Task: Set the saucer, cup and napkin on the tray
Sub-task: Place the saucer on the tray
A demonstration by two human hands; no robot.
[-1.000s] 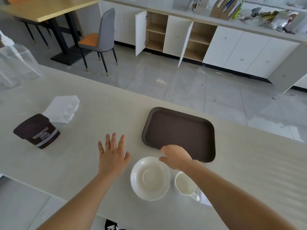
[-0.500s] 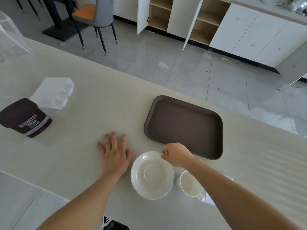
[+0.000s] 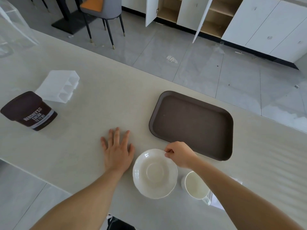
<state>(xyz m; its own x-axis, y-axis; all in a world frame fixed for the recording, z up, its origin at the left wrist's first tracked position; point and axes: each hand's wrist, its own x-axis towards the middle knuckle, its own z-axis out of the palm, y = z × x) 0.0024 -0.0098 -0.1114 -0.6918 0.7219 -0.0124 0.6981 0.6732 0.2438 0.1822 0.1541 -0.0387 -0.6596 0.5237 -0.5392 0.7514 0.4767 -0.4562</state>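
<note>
A white saucer [image 3: 154, 174] lies on the pale counter near its front edge. My right hand [image 3: 180, 154] pinches the saucer's far right rim. A white cup [image 3: 196, 186] stands just right of the saucer, partly under my right forearm. A white napkin [image 3: 216, 199] peeks out beneath the cup and the forearm, mostly hidden. The dark brown tray [image 3: 192, 123] sits beyond the saucer with nothing on it. My left hand [image 3: 118, 150] rests flat on the counter left of the saucer, fingers spread.
A brown cocoa tub [image 3: 29, 111] lies on its side at the left, with a white plastic container [image 3: 58, 86] behind it. A clear box [image 3: 13, 29] stands at the far left. Beyond the counter's far edge are a chair [image 3: 103, 12] and cabinets with doors hanging ajar.
My right hand has closed its fingers onto the saucer's rim. The view has tipped downward, and my left hand has stayed flat in place.
</note>
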